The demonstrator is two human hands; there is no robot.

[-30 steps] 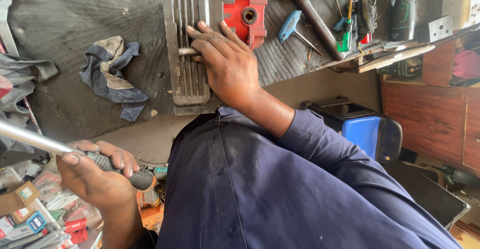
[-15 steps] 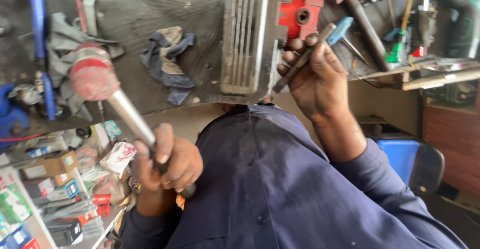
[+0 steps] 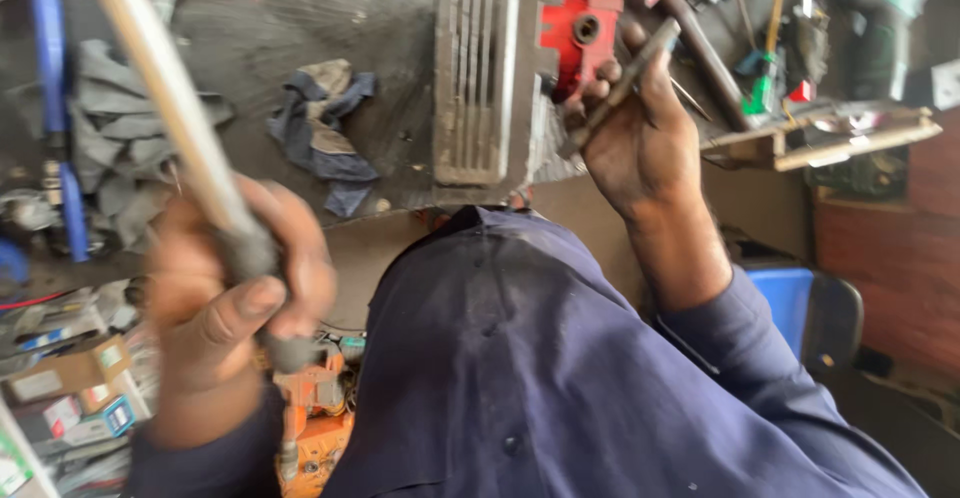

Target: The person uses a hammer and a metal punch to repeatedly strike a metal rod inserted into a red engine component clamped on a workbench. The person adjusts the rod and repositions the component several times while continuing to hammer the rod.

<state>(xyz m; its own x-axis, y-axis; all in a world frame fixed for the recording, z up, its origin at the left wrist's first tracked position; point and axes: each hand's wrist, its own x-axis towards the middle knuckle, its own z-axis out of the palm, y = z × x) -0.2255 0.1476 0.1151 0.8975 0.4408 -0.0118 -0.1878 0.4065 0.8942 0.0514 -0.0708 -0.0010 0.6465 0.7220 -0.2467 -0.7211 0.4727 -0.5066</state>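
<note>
Since half a second ago the hammer (image 3: 170, 108) has swung up, its red head now a blur at the top edge where before it hung lower over the bench, and the left hand (image 3: 235, 303) has risen with it and come closer to the camera. The view appears upside down, so the person's own left hand shows at the left of frame. The dark workbench (image 3: 300, 28) fills the top, and on it lies the ribbed grey metal casting (image 3: 480, 78) with a red block (image 3: 582, 33) touching its right side. A crumpled blue rag (image 3: 325, 133) lies near the casting's left. The left arm is bent, sleeve dark blue, its fingers wrapped tight around the hammer's dark grip with the thumb laid across the front. The right hand (image 3: 640, 143) is raised at the casting's right edge, wrist bent back, fingers closed around a slim metal punch (image 3: 625, 83); its lower tip seems to meet the casting's edge, though blur makes contact hard to confirm.
</note>
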